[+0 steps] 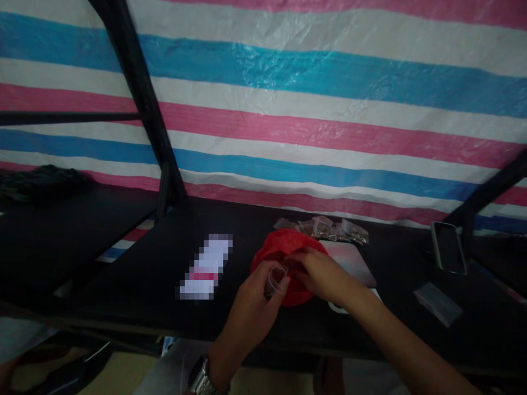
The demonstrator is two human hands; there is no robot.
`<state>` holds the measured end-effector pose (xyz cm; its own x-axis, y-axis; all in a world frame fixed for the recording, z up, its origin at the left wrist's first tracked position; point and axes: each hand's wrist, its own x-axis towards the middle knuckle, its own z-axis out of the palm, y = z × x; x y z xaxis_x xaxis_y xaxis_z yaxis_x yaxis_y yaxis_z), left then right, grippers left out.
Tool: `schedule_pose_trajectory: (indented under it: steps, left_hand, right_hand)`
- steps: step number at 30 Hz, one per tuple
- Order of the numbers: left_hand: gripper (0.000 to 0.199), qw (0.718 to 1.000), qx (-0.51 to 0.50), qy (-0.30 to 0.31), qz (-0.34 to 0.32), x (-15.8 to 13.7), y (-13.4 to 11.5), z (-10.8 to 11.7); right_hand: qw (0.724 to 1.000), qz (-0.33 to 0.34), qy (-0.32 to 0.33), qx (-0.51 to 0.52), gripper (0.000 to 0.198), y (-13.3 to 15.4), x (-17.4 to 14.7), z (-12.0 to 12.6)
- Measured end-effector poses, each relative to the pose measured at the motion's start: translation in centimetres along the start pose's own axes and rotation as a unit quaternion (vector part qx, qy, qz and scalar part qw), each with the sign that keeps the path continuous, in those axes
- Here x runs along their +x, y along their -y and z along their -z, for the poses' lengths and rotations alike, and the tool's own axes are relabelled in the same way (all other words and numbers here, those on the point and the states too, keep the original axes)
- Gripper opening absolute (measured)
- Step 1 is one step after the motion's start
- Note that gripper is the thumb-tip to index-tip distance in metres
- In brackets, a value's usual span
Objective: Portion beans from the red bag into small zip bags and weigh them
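Note:
My left hand (254, 293) is closed round a small clear plastic bag (276, 280), its mouth held rounded and tilted up. Just behind it sits a red plastic bag (284, 240), open at the top like a bowl. Into its mouth reach the curled fingers of my right hand (323, 272); the tips are in shadow, and what they pinch, if anything, is hidden. Beside the red bag, partly under my right forearm, lies a pale flat tray or scale (349, 260).
Several filled clear bags (329, 227) lie along the back of the black table (140, 274). To the right are a phone (449, 248) and a flat clear bag (438, 303). A blurred-out white item (206, 269) lies left. Striped sheeting (288, 131) and a black post (140, 93) stand behind.

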<state>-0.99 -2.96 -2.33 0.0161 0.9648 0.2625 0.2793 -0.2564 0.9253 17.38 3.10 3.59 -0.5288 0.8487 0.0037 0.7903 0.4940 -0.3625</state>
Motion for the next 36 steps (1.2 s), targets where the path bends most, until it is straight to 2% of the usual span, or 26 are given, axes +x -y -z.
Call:
schedule_pose_trajectory:
  steps: [3, 6, 8, 10, 13, 15, 18, 20, 23, 25, 27, 30, 36]
  left_hand:
    - [0.016, 0.999, 0.013, -0.032, -0.014, 0.4, -0.1, -0.3]
    - [0.018, 0.996, 0.007, -0.086, -0.022, 0.7, -0.3, -0.2]
    - [0.021, 0.993, 0.005, -0.111, -0.025, 0.6, -0.3, -0.2]
    - [0.023, 0.991, 0.014, -0.127, -0.027, 0.4, -0.1, -0.6]
    - [0.027, 0.986, 0.043, -0.153, -0.049, -0.1, 0.2, -1.5]
    - [0.036, 0.981, 0.061, -0.166, -0.076, -0.6, 0.1, -2.1]
    - [0.043, 0.981, 0.060, -0.143, -0.116, -1.2, -0.8, -2.5]
    - [0.037, 0.985, 0.030, -0.118, -0.122, -1.5, -1.6, -2.6]
    - [0.019, 0.991, -0.031, -0.110, -0.076, -1.6, -2.5, -2.9]
    - [0.022, 0.990, -0.056, -0.125, -0.042, -1.4, -2.7, -3.4]
    - [0.027, 0.987, -0.067, -0.146, -0.019, -1.2, -2.6, -3.8]
    - [0.031, 0.983, -0.067, -0.169, -0.003, -0.8, -2.3, -4.3]
    - [0.028, 0.976, -0.027, -0.214, -0.036, -0.6, -1.7, -4.4]
  right_hand:
    - [0.999, 0.035, -0.014, 0.031, 0.042, -0.2, -0.2, 0.0]
    - [0.986, 0.088, -0.088, 0.109, 0.041, 0.3, -1.1, 0.4]
    - [0.969, 0.094, -0.142, 0.177, 0.033, 1.4, -2.3, 0.5]
    - [0.956, 0.070, -0.162, 0.233, 0.022, 2.7, -3.7, 0.3]
    - [0.948, 0.013, -0.163, 0.275, 0.020, 4.4, -5.2, -0.9]
    - [0.933, -0.019, -0.187, 0.306, 0.015, 4.7, -5.5, -1.8]
    - [0.887, -0.054, -0.234, 0.394, 0.005, 3.5, -5.4, -2.4]
    - [0.848, -0.063, -0.241, 0.468, 0.010, 2.3, -5.4, -2.3]
    - [0.801, -0.048, -0.214, 0.557, 0.022, 0.8, -5.7, -1.9]
    - [0.783, -0.039, -0.195, 0.589, 0.027, 0.3, -5.9, -1.8]
    - [0.778, -0.043, -0.191, 0.597, 0.029, 0.1, -6.1, -1.8]
    - [0.783, -0.055, -0.199, 0.586, 0.028, 0.0, -5.9, -2.1]
    - [0.798, -0.046, -0.216, 0.561, 0.028, 0.3, -5.3, -2.2]
